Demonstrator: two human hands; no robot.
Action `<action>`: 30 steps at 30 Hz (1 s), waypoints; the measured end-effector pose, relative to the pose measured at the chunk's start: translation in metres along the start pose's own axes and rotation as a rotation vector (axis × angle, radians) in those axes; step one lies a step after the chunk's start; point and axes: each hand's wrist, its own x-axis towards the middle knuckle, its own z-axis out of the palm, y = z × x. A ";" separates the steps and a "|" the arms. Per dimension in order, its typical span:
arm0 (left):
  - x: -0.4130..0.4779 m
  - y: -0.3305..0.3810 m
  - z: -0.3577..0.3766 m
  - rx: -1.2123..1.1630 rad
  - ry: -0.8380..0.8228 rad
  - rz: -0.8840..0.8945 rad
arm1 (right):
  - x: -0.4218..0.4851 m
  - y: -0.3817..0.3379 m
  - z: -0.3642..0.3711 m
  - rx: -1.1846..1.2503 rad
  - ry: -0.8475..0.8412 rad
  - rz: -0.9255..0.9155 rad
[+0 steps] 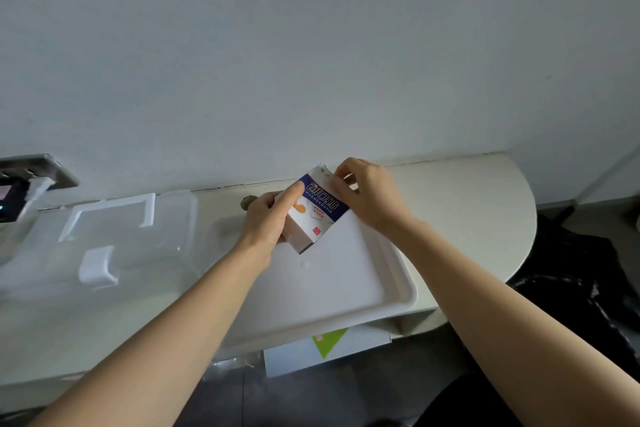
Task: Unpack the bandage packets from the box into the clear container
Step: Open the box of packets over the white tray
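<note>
Box (pixel 313 210): a blue-and-white bandage carton near the middle of the scene, held up above the tray and tilted, with its top end far and to the right.
Left hand (pixel 266 225): curled round the box's left side, with the thumb laid across the printed face and the fingers behind it.
Right hand (pixel 367 194): fingertips pinch the far top end of the box, at what looks like the end flap. Whether the flap is already lifted cannot be told.
Box relative to hands: it sits between the two and touches both, with the left hand at its lower left and the right hand at its upper right.
Packets: none in view, so presumably they are inside the box.
Clear container (pixel 173 236): on the table (pixel 467 204) to the left, well apart from the box. It seems to have its lid on, with a white handle and clasp.
Tray (pixel 381 291): white, lying directly below the hands.
Step, as judged: opening the top flap, with no packets moved yet.
Risk, torn flap: a hard pull from the pinching fingertips could rip the thin card rather than open it.
Risk, spill: if the box tips further once open, loose packets could slide out onto the tray or off the table's near edge.
Risk, crushed carton: too tight a left-hand grip could squeeze the walls and jam the packets inside.
Risk, blocked drop-off: if the lid is indeed on, the packets cannot go in until a hand is freed to remove it.
</note>
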 end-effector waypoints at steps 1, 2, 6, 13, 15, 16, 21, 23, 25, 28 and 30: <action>-0.001 -0.001 -0.002 -0.005 -0.005 -0.011 | 0.000 -0.002 -0.001 0.080 0.004 0.079; -0.002 -0.002 -0.004 -0.013 -0.008 -0.022 | 0.000 -0.003 -0.001 0.214 0.016 0.175; -0.002 -0.005 -0.008 -0.021 0.022 -0.020 | -0.004 -0.009 -0.001 0.499 -0.019 0.275; -0.005 -0.005 -0.005 0.024 -0.057 0.033 | -0.003 -0.015 0.012 0.255 0.003 0.224; -0.006 -0.006 -0.006 0.004 -0.057 0.030 | -0.003 -0.015 0.012 0.213 0.002 0.200; -0.007 -0.006 -0.006 -0.004 -0.048 0.028 | -0.003 -0.015 0.011 0.212 0.000 0.189; -0.010 -0.004 -0.012 -0.032 -0.051 0.024 | -0.003 -0.008 0.005 0.488 0.078 0.339; -0.013 -0.001 -0.013 -0.045 -0.066 0.028 | -0.003 -0.003 0.004 0.630 0.151 0.433; -0.016 0.001 -0.012 -0.044 -0.074 0.028 | -0.006 -0.001 0.001 0.676 0.138 0.453; -0.020 0.002 -0.011 -0.069 -0.072 0.010 | -0.012 -0.005 -0.003 0.720 -0.055 0.440; -0.020 0.001 -0.013 -0.102 -0.105 -0.012 | -0.013 -0.005 -0.004 0.762 -0.095 0.451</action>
